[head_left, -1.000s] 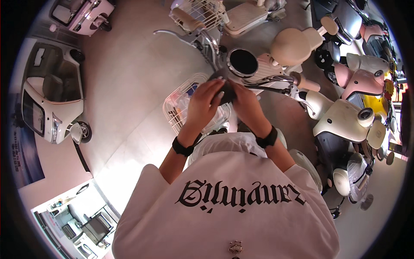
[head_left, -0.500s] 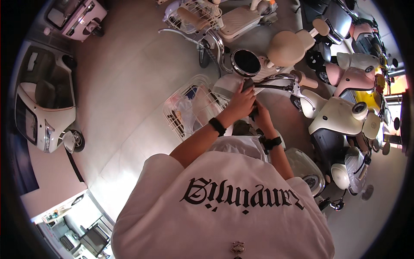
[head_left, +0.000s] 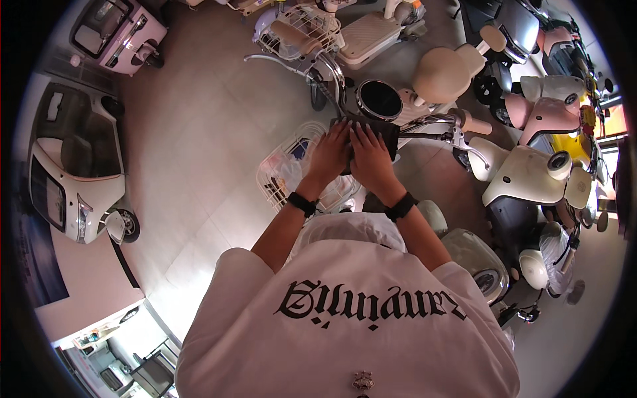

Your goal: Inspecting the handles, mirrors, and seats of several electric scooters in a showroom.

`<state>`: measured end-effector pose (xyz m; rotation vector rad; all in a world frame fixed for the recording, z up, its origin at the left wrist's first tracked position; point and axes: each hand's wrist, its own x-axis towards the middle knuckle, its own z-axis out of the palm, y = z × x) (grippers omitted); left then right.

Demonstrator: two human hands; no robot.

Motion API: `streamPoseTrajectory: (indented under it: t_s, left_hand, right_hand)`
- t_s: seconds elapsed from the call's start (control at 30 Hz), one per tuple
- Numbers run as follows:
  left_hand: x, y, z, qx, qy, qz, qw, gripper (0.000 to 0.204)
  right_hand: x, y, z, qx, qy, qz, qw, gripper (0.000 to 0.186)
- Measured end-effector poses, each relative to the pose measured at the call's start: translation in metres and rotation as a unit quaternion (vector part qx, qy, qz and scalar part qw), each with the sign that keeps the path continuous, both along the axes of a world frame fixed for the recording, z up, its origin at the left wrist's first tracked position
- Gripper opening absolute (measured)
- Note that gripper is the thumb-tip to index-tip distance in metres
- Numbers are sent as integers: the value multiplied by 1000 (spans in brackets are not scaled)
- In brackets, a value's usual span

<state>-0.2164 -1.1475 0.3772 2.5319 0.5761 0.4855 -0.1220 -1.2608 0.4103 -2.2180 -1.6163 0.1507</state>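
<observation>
Both my hands lie flat on a black rectangular piece [head_left: 388, 136] whose material I cannot make out. My left hand [head_left: 328, 158] is on its left part, fingers stretched forward and pressing nothing between them. Beside it my right hand [head_left: 371, 156] rests palm down, fingers extended and slightly apart. The piece sits just on the near side of a round dark dial with a chrome rim [head_left: 379, 100], among a scooter's handlebars. A tan handlebar grip [head_left: 472, 125] and chrome brake lever [head_left: 474, 154] extend to the right. A white wire basket [head_left: 269, 189] with clear plastic inside stands at the left.
A beige round-topped seat [head_left: 443, 74] stands beyond the dial. Cream [head_left: 527, 176] and pink [head_left: 547, 123] scooters crowd the right side. A white enclosed vehicle [head_left: 79, 166] and a pink one [head_left: 123, 36] stand at the left, across the tiled floor [head_left: 192, 132].
My hands held a small dark thing with bent fingers. Now they lie side by side, flat on a wider black piece. The view has shifted slightly.
</observation>
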Motion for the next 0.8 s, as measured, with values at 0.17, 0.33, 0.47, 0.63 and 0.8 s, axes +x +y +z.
streamPoseTrajectory:
  t_s: [0.17, 0.33, 0.47, 0.63, 0.8]
  left_hand:
    - [10, -28, 2, 124, -18, -60, 990, 52]
    - [25, -12, 2, 70, -56, -93, 992, 51]
    - [33, 5, -3, 7, -85, -109, 990, 48]
    - [3, -21, -7, 87, -83, -63, 991, 54]
    - [-1, -17, -10, 67, -102, -65, 990, 55]
  right_hand:
    - [-3, -41, -3, -21, 65, -67, 995, 69]
    - [4, -31, -26, 56, 37, -78, 995, 69]
    - [19, -10, -31, 79, 22, -60, 995, 59]
    - [-15, -35, -16, 45, 25, -50, 997, 65]
    - [-24, -36, -11, 58, 42, -33, 997, 68]
